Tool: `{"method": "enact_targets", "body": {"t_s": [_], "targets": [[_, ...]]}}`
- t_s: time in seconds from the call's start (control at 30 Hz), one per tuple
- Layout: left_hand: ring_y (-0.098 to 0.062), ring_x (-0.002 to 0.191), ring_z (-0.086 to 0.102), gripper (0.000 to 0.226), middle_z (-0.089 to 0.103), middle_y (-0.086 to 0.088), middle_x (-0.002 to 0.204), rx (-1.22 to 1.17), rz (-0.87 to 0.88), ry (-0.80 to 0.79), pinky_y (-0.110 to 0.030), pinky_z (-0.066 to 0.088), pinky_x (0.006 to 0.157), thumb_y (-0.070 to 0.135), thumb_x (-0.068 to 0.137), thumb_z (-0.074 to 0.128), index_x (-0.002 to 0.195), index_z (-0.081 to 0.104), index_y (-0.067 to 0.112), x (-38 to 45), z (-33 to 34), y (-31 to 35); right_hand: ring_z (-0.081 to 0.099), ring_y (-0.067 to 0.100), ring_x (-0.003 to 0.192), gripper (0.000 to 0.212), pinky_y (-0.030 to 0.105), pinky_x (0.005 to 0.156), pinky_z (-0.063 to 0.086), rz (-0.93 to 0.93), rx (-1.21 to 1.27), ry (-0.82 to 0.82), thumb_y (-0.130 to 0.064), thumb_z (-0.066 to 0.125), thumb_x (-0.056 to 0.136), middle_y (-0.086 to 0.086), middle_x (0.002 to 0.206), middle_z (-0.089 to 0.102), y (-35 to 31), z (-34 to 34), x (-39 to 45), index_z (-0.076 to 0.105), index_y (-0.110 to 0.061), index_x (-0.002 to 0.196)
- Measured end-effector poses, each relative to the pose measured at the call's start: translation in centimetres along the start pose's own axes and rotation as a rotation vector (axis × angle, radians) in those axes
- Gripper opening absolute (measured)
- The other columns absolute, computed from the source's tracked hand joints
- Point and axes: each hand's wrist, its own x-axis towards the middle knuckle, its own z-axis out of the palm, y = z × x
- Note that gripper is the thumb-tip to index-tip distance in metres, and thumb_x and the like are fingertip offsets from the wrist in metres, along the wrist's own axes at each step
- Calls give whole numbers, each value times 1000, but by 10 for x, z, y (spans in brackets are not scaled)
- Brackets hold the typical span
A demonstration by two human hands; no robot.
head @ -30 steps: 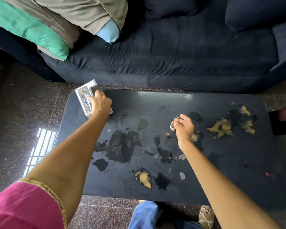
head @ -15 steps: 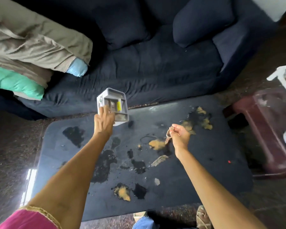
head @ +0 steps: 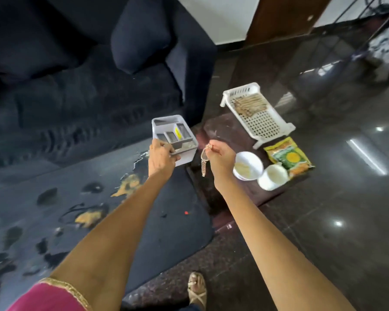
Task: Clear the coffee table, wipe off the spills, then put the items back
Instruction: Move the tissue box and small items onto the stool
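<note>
Left hand (head: 161, 159) fingers (head: 170, 151) grip the near rim of a grey organiser box (head: 174, 139), held above the bench (head: 171, 221). Right hand (head: 220, 157) fingers (head: 213, 145) pinch a metal watch (head: 204, 159) dangling below them. At 3 o'clock, a side bench (head: 216, 129) carries a white basket (head: 256, 113), two bowls (head: 248, 166) and a snack packet (head: 289, 157). Spills (head: 128, 184) lie at 8 o'clock.
</note>
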Motion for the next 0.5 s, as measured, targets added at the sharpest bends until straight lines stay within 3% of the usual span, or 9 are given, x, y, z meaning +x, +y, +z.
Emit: {"method": "enact_targets", "body": {"t_s": [0.13,0.3,0.5], "targets": [[-28,110,47,21,48,-14,115,12,59,-28,-34,45,89,11,80,71,96,65,0,22,47,51,63,22,93,27,31,86,53,-82,-22,8,9,60,79,11,100,68,-23,-39,53,68,0,103],[-25,108,47,21,48,-12,113,6,39,-30,-26,39,85,12,78,73,94,65,2,51,86,86,60,13,88,29,6,68,47,-150,-45,14,7,60,82,6,96,65,-42,-78,122,66,-1,109],[-16,95,45,19,47,-11,112,-1,26,-35,-21,37,79,12,79,73,93,65,2,72,121,109,59,10,84,27,2,59,45,-275,-351,-175,5,59,84,6,97,65,-28,-111,174,66,-3,108]]}}
